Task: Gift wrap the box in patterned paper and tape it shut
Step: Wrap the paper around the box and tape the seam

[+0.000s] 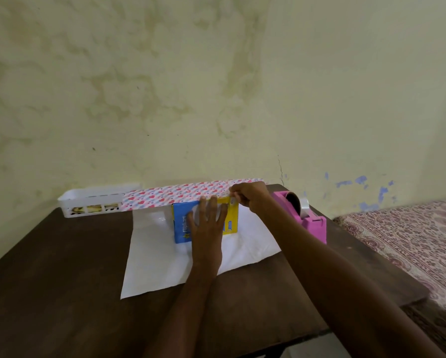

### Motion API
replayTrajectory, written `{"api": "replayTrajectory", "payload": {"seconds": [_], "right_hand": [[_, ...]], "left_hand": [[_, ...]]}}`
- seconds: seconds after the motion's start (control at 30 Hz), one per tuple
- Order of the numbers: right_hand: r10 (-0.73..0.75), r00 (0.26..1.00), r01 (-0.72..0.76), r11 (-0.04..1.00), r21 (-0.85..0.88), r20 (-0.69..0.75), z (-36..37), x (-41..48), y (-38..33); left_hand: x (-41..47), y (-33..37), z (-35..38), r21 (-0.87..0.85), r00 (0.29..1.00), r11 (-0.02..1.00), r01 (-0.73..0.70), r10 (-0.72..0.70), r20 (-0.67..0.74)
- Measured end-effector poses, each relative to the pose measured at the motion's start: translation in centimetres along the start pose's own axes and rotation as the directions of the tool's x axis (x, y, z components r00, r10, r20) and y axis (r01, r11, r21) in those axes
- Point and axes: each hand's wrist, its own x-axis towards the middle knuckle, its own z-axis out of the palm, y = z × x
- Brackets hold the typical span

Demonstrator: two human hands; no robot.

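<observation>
Taping the paper's far edge onto the box

My left hand [207, 223] lay flat and spread on the blue and yellow box [183, 223], gripping nothing. Just beyond it, my right hand [249, 196] pinched a strip of tape [229, 200] at the folded-over edge of the paper [165, 254] under the box. Right of that grip stood the pink tape dispenser [308, 218]; far left, a white basket [92, 201].

The left hand [208, 223] is pressing flat on the blue-and-yellow box [182, 223] while the right hand [247, 196] is pinching the patterned paper [175, 195] near the table's [61, 267] far edge.
</observation>
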Motion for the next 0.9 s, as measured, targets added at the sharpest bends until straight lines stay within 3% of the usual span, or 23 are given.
{"api": "replayTrajectory", "payload": {"seconds": [0.43, 0.57, 0.73, 0.9], "right_hand": [[-0.05, 0.997, 0.04, 0.986, -0.163, -0.055, 0.2, 6.3, 3.0], [-0.049, 0.999, 0.05, 0.993, -0.104, 0.014, -0.1, 0.3, 1.1], [-0.2, 0.98, 0.198, 0.973, -0.115, -0.003, -0.4, -0.3, 1.7], [-0.221, 0.975, 0.22, 0.965, -0.142, 0.007, -0.9, -0.1, 1.7]], "left_hand": [[0.1, -0.1, 0.1, 0.001, 1.0, 1.0, 0.001, -0.001, 0.009], [0.3, -0.1, 0.2, 0.012, 1.0, 1.0, -0.002, 0.002, 0.007], [0.3, 0.0, 0.4, 0.03, 1.0, 0.999, -0.011, 0.011, -0.008], [0.3, 0.0, 0.3, 0.054, 1.0, 0.999, -0.009, 0.007, 0.03]]}}
